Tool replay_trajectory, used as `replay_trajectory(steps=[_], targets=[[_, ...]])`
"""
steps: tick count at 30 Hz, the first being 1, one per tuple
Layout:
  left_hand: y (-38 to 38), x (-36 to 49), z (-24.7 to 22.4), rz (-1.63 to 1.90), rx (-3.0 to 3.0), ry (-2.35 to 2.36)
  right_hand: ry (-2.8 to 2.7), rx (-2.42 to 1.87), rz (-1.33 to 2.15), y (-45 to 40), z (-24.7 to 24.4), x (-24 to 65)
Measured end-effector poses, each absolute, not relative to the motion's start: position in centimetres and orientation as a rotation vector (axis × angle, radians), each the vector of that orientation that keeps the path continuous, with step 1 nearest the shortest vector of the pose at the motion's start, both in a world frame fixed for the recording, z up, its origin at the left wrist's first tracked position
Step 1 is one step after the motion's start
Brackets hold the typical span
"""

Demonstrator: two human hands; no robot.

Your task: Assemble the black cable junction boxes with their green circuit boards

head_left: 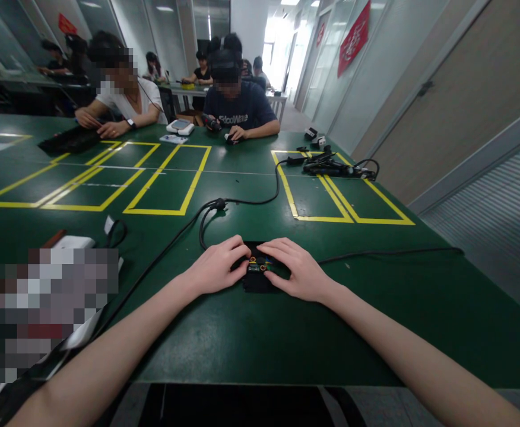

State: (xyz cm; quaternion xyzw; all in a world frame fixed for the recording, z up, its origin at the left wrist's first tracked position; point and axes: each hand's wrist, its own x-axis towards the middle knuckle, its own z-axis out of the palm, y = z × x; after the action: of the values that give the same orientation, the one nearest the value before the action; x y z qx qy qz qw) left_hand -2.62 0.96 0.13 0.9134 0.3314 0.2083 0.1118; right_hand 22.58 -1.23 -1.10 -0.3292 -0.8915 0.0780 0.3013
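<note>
A small black open housing (256, 286) lies on the green table in front of me. In it a circuit board (253, 267) shows, with copper-coloured coils and other small parts. My left hand (219, 265) is closed on the housing's left side, its thumb and fingertips beside the coils. From the right, my right hand (299, 270) curls over the housing, with the thumb low and the fingers along the far edge. Both hands hide parts of the housing, and the exact finger contact is unclear. A black cable (358, 255) leads off rightward from behind my right hand.
Another black cable (166, 252) with a plug (218, 204) crosses the green table (242, 350). Black cables and adapters (331, 165) lie in a bundle at the far right. A blurred-out pile (55, 296) stands at left. Two people sit across, one holding a power driver (211, 123).
</note>
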Motion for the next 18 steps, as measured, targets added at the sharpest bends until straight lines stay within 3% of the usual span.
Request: replay_trajectory(steps=[18], targets=[[0.8, -3.4, 0.8, 0.846, 2.52, 0.922, -2.315, -0.919, 0.365, -0.6, -0.7, 25.3]])
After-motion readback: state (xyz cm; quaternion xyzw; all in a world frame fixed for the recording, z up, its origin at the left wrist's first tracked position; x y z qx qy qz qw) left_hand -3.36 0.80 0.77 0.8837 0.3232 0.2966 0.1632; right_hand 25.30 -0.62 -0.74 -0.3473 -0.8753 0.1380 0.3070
